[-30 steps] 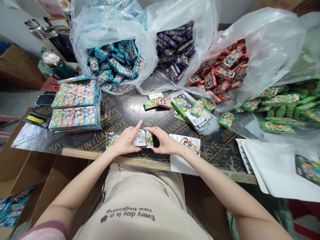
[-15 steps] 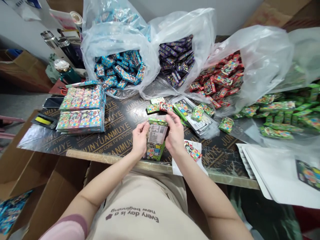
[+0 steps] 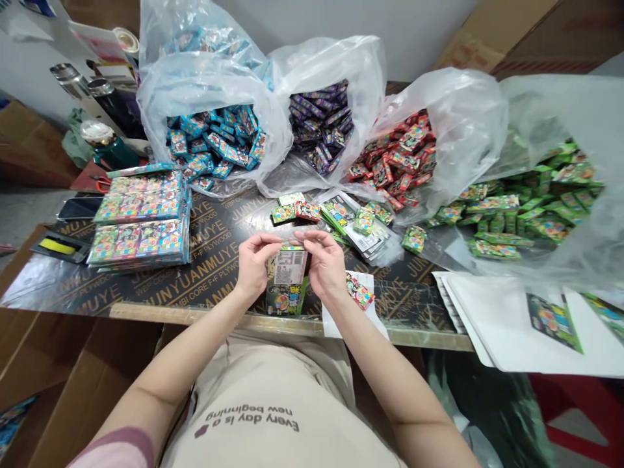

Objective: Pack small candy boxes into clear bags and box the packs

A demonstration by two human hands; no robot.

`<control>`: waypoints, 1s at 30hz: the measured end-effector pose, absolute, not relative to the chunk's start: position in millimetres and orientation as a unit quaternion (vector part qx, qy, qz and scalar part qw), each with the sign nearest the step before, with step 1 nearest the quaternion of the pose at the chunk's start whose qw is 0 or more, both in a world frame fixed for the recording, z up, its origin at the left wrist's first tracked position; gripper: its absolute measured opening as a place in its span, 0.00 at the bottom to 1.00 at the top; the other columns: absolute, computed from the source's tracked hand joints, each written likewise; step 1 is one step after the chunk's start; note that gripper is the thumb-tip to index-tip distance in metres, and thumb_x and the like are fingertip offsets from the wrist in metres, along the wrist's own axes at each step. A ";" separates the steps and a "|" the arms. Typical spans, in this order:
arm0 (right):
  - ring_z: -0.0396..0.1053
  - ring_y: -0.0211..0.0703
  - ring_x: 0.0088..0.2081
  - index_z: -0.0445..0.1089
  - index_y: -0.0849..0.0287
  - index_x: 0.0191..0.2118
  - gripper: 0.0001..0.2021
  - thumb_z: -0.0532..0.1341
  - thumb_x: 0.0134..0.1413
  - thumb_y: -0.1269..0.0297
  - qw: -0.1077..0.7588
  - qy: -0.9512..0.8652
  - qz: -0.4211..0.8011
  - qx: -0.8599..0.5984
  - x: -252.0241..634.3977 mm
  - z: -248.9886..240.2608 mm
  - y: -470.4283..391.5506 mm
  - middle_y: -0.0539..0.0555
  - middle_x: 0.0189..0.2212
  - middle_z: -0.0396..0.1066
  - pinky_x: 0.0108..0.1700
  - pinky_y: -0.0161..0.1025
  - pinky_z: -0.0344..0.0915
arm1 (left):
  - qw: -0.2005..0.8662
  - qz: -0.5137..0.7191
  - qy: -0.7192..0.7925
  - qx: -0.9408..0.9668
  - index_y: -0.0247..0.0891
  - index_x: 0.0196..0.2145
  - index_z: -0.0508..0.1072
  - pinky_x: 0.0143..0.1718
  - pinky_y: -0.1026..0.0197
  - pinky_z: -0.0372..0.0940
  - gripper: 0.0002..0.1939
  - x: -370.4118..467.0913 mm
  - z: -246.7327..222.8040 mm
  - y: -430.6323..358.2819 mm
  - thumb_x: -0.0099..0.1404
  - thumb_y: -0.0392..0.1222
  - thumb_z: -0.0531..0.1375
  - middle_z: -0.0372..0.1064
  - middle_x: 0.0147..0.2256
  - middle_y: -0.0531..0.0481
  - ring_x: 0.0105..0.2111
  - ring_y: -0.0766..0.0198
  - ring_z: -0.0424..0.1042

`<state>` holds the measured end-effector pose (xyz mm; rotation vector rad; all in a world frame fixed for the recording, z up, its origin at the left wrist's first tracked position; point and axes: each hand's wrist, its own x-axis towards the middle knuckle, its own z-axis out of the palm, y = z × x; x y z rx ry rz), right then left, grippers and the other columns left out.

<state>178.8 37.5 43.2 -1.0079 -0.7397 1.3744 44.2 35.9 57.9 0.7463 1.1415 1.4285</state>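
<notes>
In front of me, at the table's near edge, is a flat green-and-black printed packet (image 3: pixel 286 296) with a pale barcode panel on its upper part. My left hand (image 3: pixel 254 265) pinches the packet's top edge at the left corner. At the right corner my right hand (image 3: pixel 325 266) is closed on the same edge, fingertips together. A narrow green strip shows between the two hands. Just beyond them lie a small red box (image 3: pixel 308 211) and a small green box (image 3: pixel 283 214). Right of my right hand, a red packet (image 3: pixel 359 291) rests on white paper.
Clear bags hold blue boxes (image 3: pixel 228 140), purple boxes (image 3: pixel 322 120), red boxes (image 3: pixel 397 159) and green boxes (image 3: pixel 526 211) along the back. Stacked multi-packs (image 3: pixel 139 224) stand left, by a tape cutter (image 3: pixel 58 246). Flat printed sleeves (image 3: pixel 373 227) lie mid-table; white sheets (image 3: pixel 507 331) overhang at right.
The view has shifted, so the table contents sit further left. My hands stay at the packet's top edge; my right fingers have come down and closed more on its right corner.
</notes>
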 end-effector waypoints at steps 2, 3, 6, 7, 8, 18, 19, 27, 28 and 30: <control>0.76 0.48 0.39 0.72 0.55 0.30 0.09 0.67 0.45 0.58 0.619 -0.347 0.548 -0.443 179.2 41.7 34.8 0.52 0.35 0.79 0.50 0.51 0.69 | 0.511 0.596 0.490 0.378 0.36 0.20 0.75 0.34 0.63 0.63 0.06 39.9 58.3 35.9 0.46 0.40 0.68 0.71 0.23 0.53 0.27 0.67 0.68; 0.76 0.47 0.39 0.73 0.55 0.30 0.09 0.67 0.45 0.56 0.621 -0.358 0.530 -0.453 180.0 41.2 33.7 0.52 0.34 0.79 0.50 0.50 0.69 | 0.512 0.581 0.494 0.396 0.36 0.20 0.75 0.34 0.63 0.63 0.07 36.8 59.0 37.2 0.45 0.40 0.69 0.71 0.23 0.53 0.27 0.67 0.68; 0.75 0.45 0.36 0.76 0.55 0.31 0.10 0.70 0.43 0.57 0.603 -0.381 0.509 -0.482 184.8 41.1 33.3 0.51 0.31 0.78 0.46 0.47 0.71 | 0.564 0.528 0.497 0.395 0.35 0.22 0.78 0.31 0.63 0.63 0.09 27.2 63.3 44.6 0.42 0.40 0.71 0.73 0.23 0.51 0.24 0.68 0.68; 0.75 0.44 0.33 0.77 0.55 0.31 0.10 0.71 0.42 0.57 0.594 -0.387 0.511 -0.486 186.9 41.7 34.1 0.50 0.30 0.78 0.44 0.46 0.71 | 0.580 0.515 0.496 0.391 0.35 0.23 0.78 0.31 0.64 0.63 0.10 24.8 65.0 47.2 0.41 0.40 0.71 0.73 0.23 0.51 0.24 0.68 0.68; 0.74 0.43 0.32 0.76 0.55 0.31 0.10 0.71 0.41 0.58 0.585 -0.396 0.513 -0.488 189.2 42.5 35.0 0.50 0.28 0.78 0.42 0.45 0.71 | 0.589 0.504 0.496 0.392 0.34 0.23 0.78 0.31 0.63 0.64 0.11 23.0 66.7 49.3 0.40 0.40 0.72 0.74 0.23 0.50 0.23 0.68 0.69; 0.69 0.38 0.27 0.73 0.57 0.27 0.11 0.69 0.46 0.55 0.529 -0.486 0.505 -0.478 209.4 54.7 34.8 0.49 0.24 0.74 0.35 0.38 0.67 | 0.533 0.413 0.510 0.534 0.34 0.24 0.80 0.28 0.64 0.64 0.09 18.5 75.0 56.4 0.46 0.42 0.70 0.75 0.22 0.48 0.21 0.66 0.69; 0.69 0.37 0.27 0.73 0.58 0.27 0.12 0.69 0.46 0.54 0.528 -0.488 0.505 -0.477 210.6 54.9 35.1 0.49 0.24 0.73 0.35 0.38 0.67 | 0.526 0.407 0.512 0.544 0.34 0.24 0.80 0.27 0.64 0.64 0.09 18.8 76.3 57.1 0.47 0.43 0.70 0.75 0.22 0.48 0.21 0.66 0.69; 0.74 0.44 0.35 0.75 0.56 0.32 0.12 0.64 0.53 0.52 0.500 -0.592 0.426 -0.467 222.0 50.4 23.6 0.54 0.33 0.78 0.40 0.42 0.70 | 0.290 0.393 0.406 0.772 0.34 0.22 0.75 0.31 0.65 0.66 0.09 22.4 84.3 46.6 0.57 0.41 0.65 0.75 0.27 0.47 0.27 0.65 0.73; 0.75 0.46 0.39 0.76 0.55 0.33 0.12 0.63 0.55 0.52 0.493 -0.623 0.406 -0.452 225.8 49.6 21.5 0.54 0.36 0.78 0.43 0.44 0.70 | 0.261 0.390 0.385 0.795 0.35 0.23 0.74 0.32 0.65 0.66 0.09 22.2 83.4 45.5 0.58 0.41 0.65 0.75 0.27 0.48 0.28 0.65 0.73; 0.74 0.47 0.45 0.76 0.53 0.37 0.12 0.59 0.59 0.53 0.472 -0.673 0.380 -0.424 236.3 46.2 20.8 0.55 0.43 0.77 0.50 0.46 0.67 | 0.222 0.370 0.356 0.829 0.34 0.26 0.75 0.31 0.65 0.64 0.08 21.6 81.4 44.6 0.61 0.39 0.63 0.73 0.27 0.48 0.27 0.67 0.71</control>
